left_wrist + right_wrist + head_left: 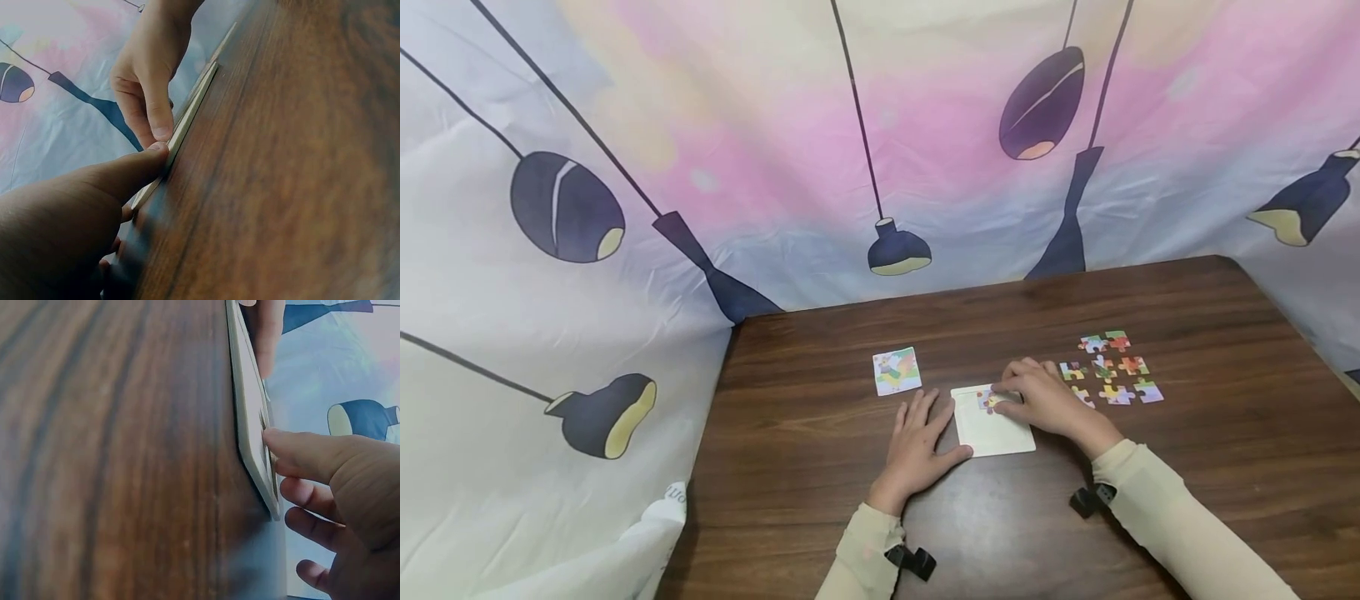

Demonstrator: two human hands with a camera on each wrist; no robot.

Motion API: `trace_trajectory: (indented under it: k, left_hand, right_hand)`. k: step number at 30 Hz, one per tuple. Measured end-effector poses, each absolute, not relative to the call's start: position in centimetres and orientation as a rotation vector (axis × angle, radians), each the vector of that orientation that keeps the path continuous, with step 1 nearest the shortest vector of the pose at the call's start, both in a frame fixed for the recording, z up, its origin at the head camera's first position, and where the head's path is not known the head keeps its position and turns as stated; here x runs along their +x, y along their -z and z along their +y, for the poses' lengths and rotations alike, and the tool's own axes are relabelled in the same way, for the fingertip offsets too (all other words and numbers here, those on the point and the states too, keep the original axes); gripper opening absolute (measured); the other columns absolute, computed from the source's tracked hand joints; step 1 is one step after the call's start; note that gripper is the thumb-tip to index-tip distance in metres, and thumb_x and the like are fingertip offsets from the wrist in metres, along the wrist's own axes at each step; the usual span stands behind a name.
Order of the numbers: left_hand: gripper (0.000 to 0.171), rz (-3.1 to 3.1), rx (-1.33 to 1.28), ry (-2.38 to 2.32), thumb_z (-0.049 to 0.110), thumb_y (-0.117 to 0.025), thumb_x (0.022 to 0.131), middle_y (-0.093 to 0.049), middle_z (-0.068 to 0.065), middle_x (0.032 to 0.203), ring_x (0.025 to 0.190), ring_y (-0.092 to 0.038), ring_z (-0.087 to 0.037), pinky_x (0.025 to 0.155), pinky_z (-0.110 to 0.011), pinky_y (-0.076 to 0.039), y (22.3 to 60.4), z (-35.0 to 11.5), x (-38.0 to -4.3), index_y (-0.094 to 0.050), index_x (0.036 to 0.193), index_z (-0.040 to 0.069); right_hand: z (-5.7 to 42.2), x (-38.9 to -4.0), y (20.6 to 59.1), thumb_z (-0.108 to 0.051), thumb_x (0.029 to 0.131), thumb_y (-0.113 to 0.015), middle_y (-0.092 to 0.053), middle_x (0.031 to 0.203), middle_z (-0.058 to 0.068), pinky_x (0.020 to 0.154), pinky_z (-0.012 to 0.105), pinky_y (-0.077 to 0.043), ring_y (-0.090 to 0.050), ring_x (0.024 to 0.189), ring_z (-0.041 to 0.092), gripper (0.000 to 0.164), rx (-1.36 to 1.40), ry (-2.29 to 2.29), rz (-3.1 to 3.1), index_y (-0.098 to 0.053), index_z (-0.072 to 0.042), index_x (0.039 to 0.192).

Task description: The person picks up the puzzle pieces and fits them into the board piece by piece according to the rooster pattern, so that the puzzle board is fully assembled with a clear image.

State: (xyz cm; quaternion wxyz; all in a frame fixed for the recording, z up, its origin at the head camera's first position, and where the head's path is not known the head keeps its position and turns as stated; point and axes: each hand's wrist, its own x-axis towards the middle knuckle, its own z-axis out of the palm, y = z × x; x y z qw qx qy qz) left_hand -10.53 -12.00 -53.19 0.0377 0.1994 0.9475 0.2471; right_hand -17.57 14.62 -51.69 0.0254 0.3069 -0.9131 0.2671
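Note:
A white square puzzle tray lies on the table between the two hands. My left hand is spread flat beside it, thumb and fingertips along its left edge; in the left wrist view the thumb presses the tray's rim. Over the tray's upper part, my right hand pinches a small jigsaw piece, mostly covered by the fingers, between thumb and forefinger. Colourful jigsaw pieces lie in the tray just left of these fingertips. From the right wrist view, the right thumb is right at the tray's surface.
Several loose jigsaw pieces lie spread to the right of the right hand. A square picture card sits beyond the left hand. Behind the brown wooden table hangs a cloth printed with lamps.

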Motion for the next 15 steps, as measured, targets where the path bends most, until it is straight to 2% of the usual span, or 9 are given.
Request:
trace_trajectory:
  k: [8,15]
  left_hand:
    - [0.077,2.906,0.629,-0.747,0.056,-0.068,0.099,-0.031,-0.013,0.171,0.161,-0.018,-0.036,0.128,-0.06,-0.014,53.4,-12.0,-10.6,-0.048,0.161,0.015]
    - [0.077,2.907,0.623,-0.769,0.056,-0.068,0.099,-0.03,-0.013,0.171,0.161,-0.017,-0.035,0.128,-0.059,-0.013,53.3,-12.0,-10.8,-0.048,0.161,0.015]
  right_hand:
    - [13.8,-17.5,51.9,-0.018,0.086,-0.089,-0.068,0.093,-0.005,0.08,0.044,-0.037,-0.061,0.091,0.021,0.018,0.892,-0.907,-2.811,-0.085,-0.013,0.103]
    - [13.3,-17.7,51.7,-0.017,0.085,-0.087,-0.07,0.096,-0.003,0.079,0.046,-0.037,-0.063,0.097,0.027,0.015,0.835,-0.919,-2.837,-0.083,-0.016,0.099]
